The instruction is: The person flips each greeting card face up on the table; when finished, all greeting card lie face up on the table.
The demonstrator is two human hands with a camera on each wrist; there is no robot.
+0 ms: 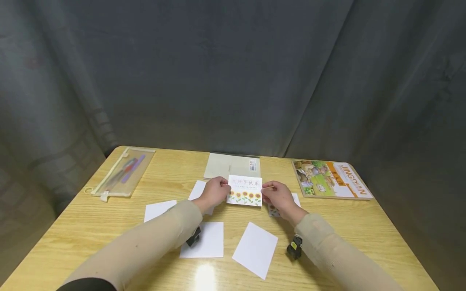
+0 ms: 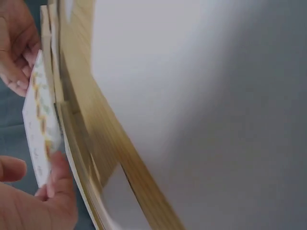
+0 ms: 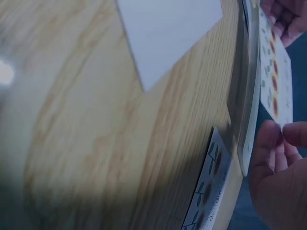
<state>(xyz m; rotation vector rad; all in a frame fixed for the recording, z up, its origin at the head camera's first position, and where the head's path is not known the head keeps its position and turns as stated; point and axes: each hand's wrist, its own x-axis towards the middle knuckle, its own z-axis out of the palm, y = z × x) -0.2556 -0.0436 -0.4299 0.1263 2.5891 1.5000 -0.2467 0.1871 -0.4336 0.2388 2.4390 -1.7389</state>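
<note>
— While both arms are reaching in over the near edge of the desk (image 1: 91, 226), what is each grip doing?

— The left hand (image 1: 214, 192) is pinching the left edge of the sunflower card (image 1: 245, 190), thumb on the front and fingers curled behind. The right hand (image 1: 277, 197) is pinching the card's right edge the same way. The card is being held off the wood, tilted up toward the person, above the middle of the desk.

— Is the wrist view agreeing?

— Yes. The left wrist view is showing the card (image 2: 39, 120) edge-on, with a thumb and fingers closing on it from below and fingertips of the other hand meeting it above.

— What is lying around it?

— Blank white sheets are lying near the front edge: one (image 1: 203, 239) under the left forearm, one (image 1: 255, 249) turned at an angle between the arms, one (image 1: 159, 209) farther left. Another printed card (image 1: 273, 210) is peeking out just under the right hand. A pale booklet (image 1: 233, 165) is lying just behind the held card.

— And the open room?

— A clear pencil pouch (image 1: 121, 171) is sitting at the far left corner, an orange picture book (image 1: 330, 179) at the far right edge. Bare wood is showing on the left and right flanks and between the near sheets.
</note>
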